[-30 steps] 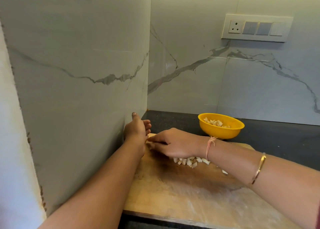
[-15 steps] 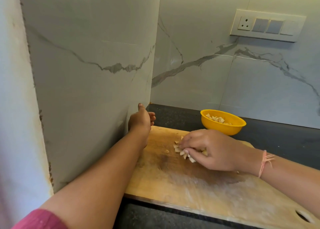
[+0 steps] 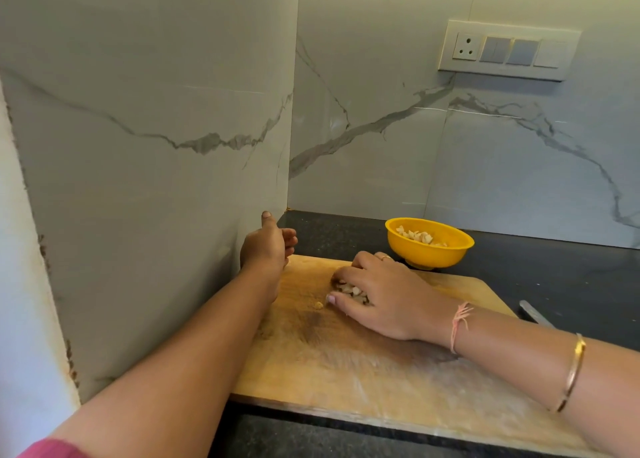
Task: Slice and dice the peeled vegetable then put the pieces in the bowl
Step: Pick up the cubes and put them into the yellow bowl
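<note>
A wooden cutting board (image 3: 346, 364) lies on the dark counter. My right hand (image 3: 377, 295) rests on its far part, fingers and thumb curled round a heap of pale diced pieces (image 3: 349, 290). One small crumb (image 3: 318, 305) lies just left of that hand. My left hand (image 3: 266, 246) hovers at the board's far left corner beside the marble wall, thumb up, fingers loosely curled, holding nothing. A yellow bowl (image 3: 429, 250) with several diced pieces inside stands just beyond the board, right of my right hand.
Marble walls close off the left side and the back. The dark counter (image 3: 554, 274) extends to the right. A metal utensil end (image 3: 535, 314) shows at the board's right edge. A switch panel (image 3: 509, 50) hangs on the back wall.
My right hand swept from the board's far left corner toward the middle and now cups the diced pieces together. My left hand stayed near the wall.
</note>
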The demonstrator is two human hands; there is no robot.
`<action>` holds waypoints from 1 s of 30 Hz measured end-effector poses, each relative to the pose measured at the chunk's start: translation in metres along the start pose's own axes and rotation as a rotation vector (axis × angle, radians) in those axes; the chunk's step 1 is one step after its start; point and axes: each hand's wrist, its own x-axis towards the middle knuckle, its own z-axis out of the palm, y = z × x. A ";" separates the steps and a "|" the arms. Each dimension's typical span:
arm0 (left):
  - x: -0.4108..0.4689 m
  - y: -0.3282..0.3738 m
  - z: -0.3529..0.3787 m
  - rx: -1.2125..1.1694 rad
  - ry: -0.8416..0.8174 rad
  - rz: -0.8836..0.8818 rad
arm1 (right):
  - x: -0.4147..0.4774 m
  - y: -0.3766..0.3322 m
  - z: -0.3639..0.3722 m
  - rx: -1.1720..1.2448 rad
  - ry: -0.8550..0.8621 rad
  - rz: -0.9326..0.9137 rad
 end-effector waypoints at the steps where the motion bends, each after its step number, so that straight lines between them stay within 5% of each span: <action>1: 0.000 0.000 0.000 0.003 0.002 0.002 | 0.000 0.000 0.001 0.008 0.031 0.023; 11: 0.000 -0.001 -0.002 0.010 -0.009 0.003 | 0.007 0.003 -0.004 -0.003 0.168 0.060; 18: -0.004 0.000 0.003 0.082 -0.026 0.064 | 0.031 0.037 -0.033 0.992 0.041 0.582; 22: -0.004 -0.001 0.002 0.095 -0.026 0.086 | 0.049 0.081 -0.051 1.237 0.159 0.791; 26: -0.004 -0.002 0.003 0.107 -0.022 0.095 | 0.063 0.111 -0.049 1.174 0.342 0.909; 30: -0.002 -0.002 0.004 0.115 -0.024 0.095 | 0.071 0.122 -0.031 0.797 0.359 0.905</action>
